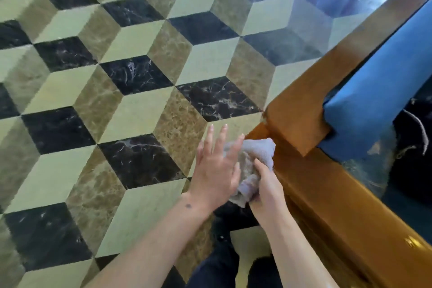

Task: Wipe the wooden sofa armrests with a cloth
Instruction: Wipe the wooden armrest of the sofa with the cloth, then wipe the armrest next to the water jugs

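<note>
A crumpled pale grey cloth (253, 159) is bunched between both my hands just left of the wooden sofa frame. My right hand (266, 190) grips the cloth from below, fingers closed around it. My left hand (215, 170) lies flat against the cloth's left side with its fingers spread and straight. The glossy orange-brown wooden armrest (322, 184) runs diagonally along the right, with a corner block (297, 114) above the cloth. The cloth touches the wood near that corner.
Blue sofa upholstery (374, 91) sits inside the wooden frame at the right, with dark cushions (416, 159) beyond it. A polished marble floor (117, 77) in a cube pattern fills the left. My dark trouser legs (224, 255) stand below my hands.
</note>
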Motion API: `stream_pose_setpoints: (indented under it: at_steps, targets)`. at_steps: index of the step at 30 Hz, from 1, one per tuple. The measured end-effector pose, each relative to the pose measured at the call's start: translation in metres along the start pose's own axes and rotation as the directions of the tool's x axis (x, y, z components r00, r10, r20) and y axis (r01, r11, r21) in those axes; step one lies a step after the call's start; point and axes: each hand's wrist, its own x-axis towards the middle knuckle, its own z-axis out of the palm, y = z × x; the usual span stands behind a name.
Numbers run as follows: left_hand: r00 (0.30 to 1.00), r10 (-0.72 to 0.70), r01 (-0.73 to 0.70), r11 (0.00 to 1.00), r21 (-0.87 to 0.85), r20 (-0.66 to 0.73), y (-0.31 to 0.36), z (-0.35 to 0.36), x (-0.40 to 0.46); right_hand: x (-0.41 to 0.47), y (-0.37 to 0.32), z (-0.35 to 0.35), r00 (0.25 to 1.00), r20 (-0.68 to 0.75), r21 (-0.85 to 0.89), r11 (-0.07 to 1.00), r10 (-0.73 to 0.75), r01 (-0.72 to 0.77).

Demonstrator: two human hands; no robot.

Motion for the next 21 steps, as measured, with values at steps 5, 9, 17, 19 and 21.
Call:
stream_pose_setpoints:
  at_steps: [5,9,17,19,21]
  targets:
    - [0.985,-0.088,0.059,0.981,-0.185,-0.150,-0.003,-0.073,0.018,-0.026,-0.056,0.088,0.978,0.105,-0.083,0.978,-0.182,0.191]
    - [0.925,-0.051,-0.027,0.979,-0.200,-0.376,-0.014,-0.110,0.050,-0.022,-0.098,0.143,0.966,0.117,0.019,0.973,-0.229,0.228]
    - [0.956,0.219,-0.247,0.960,-0.134,-0.193,-0.049,-0.164,0.213,0.072,-0.215,0.242,0.983,0.085,0.439,0.892,-0.165,0.111]
    - [0.955,0.261,-0.276,0.956,-0.103,-0.140,-0.055,-0.175,0.270,0.106,-0.249,0.264,0.983,0.071,0.470,0.875,-0.169,0.116]
    - [0.953,0.288,-0.295,0.953,-0.068,-0.091,-0.056,-0.188,0.325,0.135,-0.287,0.285,0.984,0.047,0.488,0.863,-0.173,0.129]
